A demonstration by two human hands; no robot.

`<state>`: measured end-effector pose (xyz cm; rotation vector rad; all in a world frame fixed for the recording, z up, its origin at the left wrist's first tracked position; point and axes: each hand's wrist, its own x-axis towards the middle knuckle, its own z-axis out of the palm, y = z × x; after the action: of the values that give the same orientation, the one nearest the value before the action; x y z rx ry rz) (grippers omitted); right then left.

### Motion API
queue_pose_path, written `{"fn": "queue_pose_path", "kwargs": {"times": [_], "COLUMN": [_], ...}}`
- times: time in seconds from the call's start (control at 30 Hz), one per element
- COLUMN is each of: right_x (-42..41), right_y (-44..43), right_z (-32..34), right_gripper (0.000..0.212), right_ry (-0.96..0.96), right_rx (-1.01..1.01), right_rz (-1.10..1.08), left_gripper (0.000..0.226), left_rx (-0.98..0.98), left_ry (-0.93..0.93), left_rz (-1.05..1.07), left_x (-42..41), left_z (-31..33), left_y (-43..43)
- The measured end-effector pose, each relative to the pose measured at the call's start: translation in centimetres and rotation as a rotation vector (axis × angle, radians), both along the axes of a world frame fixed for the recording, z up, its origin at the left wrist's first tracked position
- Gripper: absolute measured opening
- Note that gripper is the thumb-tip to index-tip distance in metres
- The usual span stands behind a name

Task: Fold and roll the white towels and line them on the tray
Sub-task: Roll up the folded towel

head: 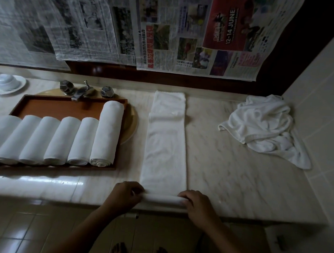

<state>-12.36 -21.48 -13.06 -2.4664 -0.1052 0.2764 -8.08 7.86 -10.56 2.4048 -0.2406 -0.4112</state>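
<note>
Left hand (125, 195), right hand (197, 203) grip rolled end of folded towel (166, 142) at counter (237, 181) front edge; tray (63, 106) left.

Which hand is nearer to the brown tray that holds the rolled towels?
Left. The left hand grips the left end of the towel roll, just right of the tray and its near corner; the right hand grips the other end, farther right.

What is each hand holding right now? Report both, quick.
Left hand: closed, gripping the left end of the rolled near edge of the folded towel.
Right hand: closed, gripping the right end of that same roll.
</note>
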Motion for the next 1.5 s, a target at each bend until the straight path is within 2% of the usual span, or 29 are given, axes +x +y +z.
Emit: {"fn": "queue_pose_path", "kwargs": {"times": [0.13,0.2,0.27,0.33,0.4,0.53,0.73,0.9,1.03,1.13,1.2,1.27,1.37,1.5], "right_x": [0.7,0.8,0.9,0.8,0.6,-0.4,-1.5,-0.3,0.5,0.4,0.2,0.1,0.1,-1.2], "right_y": [0.1,0.5,1.2,1.9,2.6,3.4,2.8,2.8,2.3,1.4,0.7,0.5,1.1,3.7], "right_z": [-0.7,-0.8,-0.8,-0.8,-1.0,-1.6,-1.1,-0.7,0.2,1.1,1.0,0.7,0.1,0.1], "right_gripper": [0.015,0.017,0.025,0.031,0.035,0.05,0.039,0.045,0.046,0.034,0.024,0.019,0.018,0.042], "right_ry": [-0.027,-0.047,-0.099,-0.164,-0.213,-0.222,-0.286,-0.262,-0.156,0.018,0.056,0.023,-0.106,-0.349], "right_rx": [0.093,0.123,0.116,0.079,0.038,-0.11,-0.148,-0.233,-0.23,-0.078,0.027,0.068,0.011,-0.233], "right_rz": [-0.13,-0.191,-0.209,-0.189,-0.135,-0.022,0.089,0.143,0.18,0.06,0.046,0.055,-0.025,0.037], "left_gripper": [0.008,0.007,0.006,0.009,0.019,0.042,0.045,0.046,0.043,0.03,0.021,0.018,0.029,0.018], "left_rx": [-0.202,-0.28,-0.255,-0.153,-0.074,0.085,0.186,0.277,0.231,0.154,0.068,-0.02,-0.09,-0.071], "left_ry": [0.212,0.24,0.178,0.02,-0.136,-0.348,-0.421,-0.398,-0.286,-0.193,-0.117,-0.056,0.002,0.068], "left_rz": [0.192,0.274,0.336,0.349,0.276,-0.081,-0.221,-0.249,-0.237,-0.216,-0.153,-0.044,0.061,0.076], "left_x": [0.4,-0.1,-0.6,-0.9,-1.3,-2.4,-3.1,-1.6,-1.1,-1.3,-1.1,-0.9,-0.4,0.1], "left_z": [0.1,0.0,0.0,-0.1,-0.5,-2.6,-3.1,-3.4,-2.4,-1.3,-0.7,-0.3,0.4,1.6], "left_y": [0.5,0.3,-0.4,-1.2,-1.9,-2.3,-1.9,-1.9,-1.5,-0.8,-0.4,-0.2,-0.3,-0.6]}}
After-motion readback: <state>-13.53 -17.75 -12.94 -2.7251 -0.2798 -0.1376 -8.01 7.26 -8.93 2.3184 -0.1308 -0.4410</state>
